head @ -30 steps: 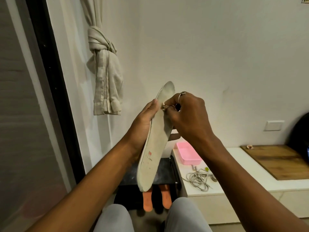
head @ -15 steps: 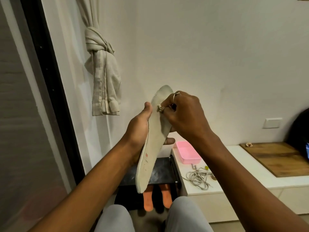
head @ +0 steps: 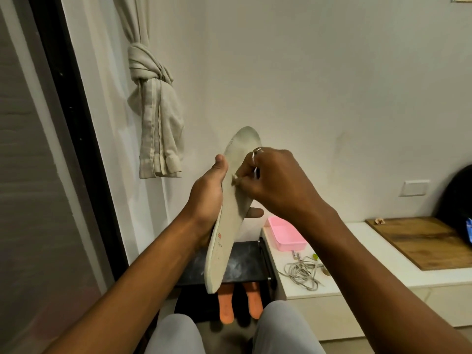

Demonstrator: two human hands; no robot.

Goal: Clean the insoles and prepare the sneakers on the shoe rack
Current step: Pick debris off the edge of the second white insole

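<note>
Left hand [head: 208, 198] of mine wraps the pale insole [head: 224, 226] from behind, thumb up along its left edge and a fingertip showing past its right edge, so the insole stands nearly upright, toe end high, heel end hanging down over the shoe rack [head: 245, 261]. To the left of that hand the knotted curtain [head: 155, 118] hangs against the wall with free air between us, and further left runs the dark frame of a glass door [head: 76, 129].

Right hand [head: 275, 182], with a ring on one finger, is pinched shut on a small whitish wad [head: 234, 178] pressed against the insole's face; what the wad is I cannot tell. Below, two orange insoles [head: 226, 305] lie side by side under the rack's dark top, between my knees.

Right of the rack, touching it, a white low cabinet [head: 357, 256] carries a pink tray [head: 286, 235]; its inside looks bare from here. Just beside the tray lies a grey tangled cable [head: 302, 273]. A wooden board [head: 421, 241] lies further right, well apart, reaching the cabinet's front edge.
</note>
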